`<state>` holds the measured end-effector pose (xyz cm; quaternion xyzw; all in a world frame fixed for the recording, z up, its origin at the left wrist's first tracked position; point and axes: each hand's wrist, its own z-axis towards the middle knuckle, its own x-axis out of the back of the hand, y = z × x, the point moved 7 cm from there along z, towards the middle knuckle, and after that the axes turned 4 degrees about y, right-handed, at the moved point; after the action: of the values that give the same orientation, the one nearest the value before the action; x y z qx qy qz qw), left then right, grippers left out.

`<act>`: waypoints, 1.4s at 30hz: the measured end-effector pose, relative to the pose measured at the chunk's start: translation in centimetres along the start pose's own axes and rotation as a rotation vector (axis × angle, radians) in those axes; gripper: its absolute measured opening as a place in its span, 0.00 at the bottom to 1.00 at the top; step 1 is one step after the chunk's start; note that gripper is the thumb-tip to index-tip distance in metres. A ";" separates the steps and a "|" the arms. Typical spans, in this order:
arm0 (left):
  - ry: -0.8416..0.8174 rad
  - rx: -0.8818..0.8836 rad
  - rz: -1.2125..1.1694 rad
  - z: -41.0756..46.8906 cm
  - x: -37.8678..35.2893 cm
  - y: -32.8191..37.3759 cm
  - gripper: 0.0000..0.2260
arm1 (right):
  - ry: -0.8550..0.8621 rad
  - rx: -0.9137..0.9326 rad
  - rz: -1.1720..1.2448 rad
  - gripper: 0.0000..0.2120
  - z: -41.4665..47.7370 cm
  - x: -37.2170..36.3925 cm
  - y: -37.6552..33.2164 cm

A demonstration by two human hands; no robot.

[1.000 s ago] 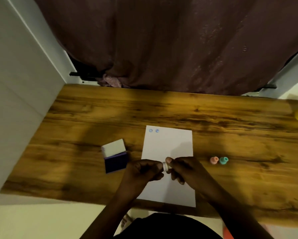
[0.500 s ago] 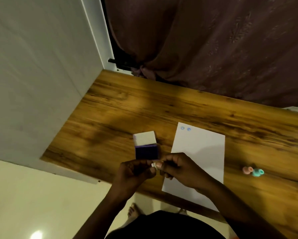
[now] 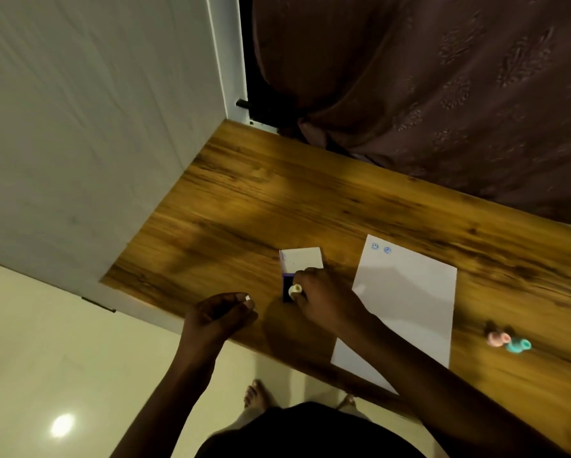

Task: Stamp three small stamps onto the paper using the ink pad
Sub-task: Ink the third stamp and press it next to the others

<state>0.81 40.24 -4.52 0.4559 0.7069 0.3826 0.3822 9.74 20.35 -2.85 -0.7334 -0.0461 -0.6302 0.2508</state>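
A white sheet of paper [image 3: 406,305] lies on the wooden table [image 3: 277,206], with two small blue stamp marks [image 3: 381,248] at its far left corner. Left of it sits the ink pad [image 3: 286,287], dark blue, its white lid [image 3: 300,259] flipped open behind it. My right hand [image 3: 324,299] pinches a small pale yellow stamp [image 3: 295,289] and holds it down on the ink pad. My left hand [image 3: 223,314] hovers near the table's front edge, fingers curled around a small white cap [image 3: 247,297].
A pink stamp [image 3: 494,338] and a teal stamp [image 3: 517,346] lie together on the table right of the paper. A white wall panel [image 3: 95,127] bounds the table's left end. A dark curtain [image 3: 426,94] hangs behind. My bare feet [image 3: 257,393] show on the floor below.
My hands have parted: the right carried the stamp left onto the ink pad, and the left drew back with the cap. The camera has swung left.
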 end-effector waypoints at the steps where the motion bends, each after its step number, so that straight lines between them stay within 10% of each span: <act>1: -0.001 -0.007 -0.002 0.0 0.1 0.0 0.07 | 0.006 0.012 -0.022 0.14 0.1 -0.1 -0.1; 18: -0.045 0.018 0.038 1.5 -2.3 -0.8 0.04 | -0.119 -0.089 -0.069 0.14 0.9 -1.2 -0.4; 27: -0.153 0.080 -0.012 1.4 -6.5 -1.7 0.09 | 0.162 -0.326 0.424 0.09 -0.2 7.7 9.7; 42: -0.200 0.162 0.046 1.0 -10.9 -3.5 0.18 | 0.262 -0.516 0.056 0.10 -2.6 7.2 22.4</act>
<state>3.71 29.20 -5.94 0.5372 0.6832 0.2859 0.4037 17.48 -2.01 -2.73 -0.6864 0.1690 -0.7031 0.0770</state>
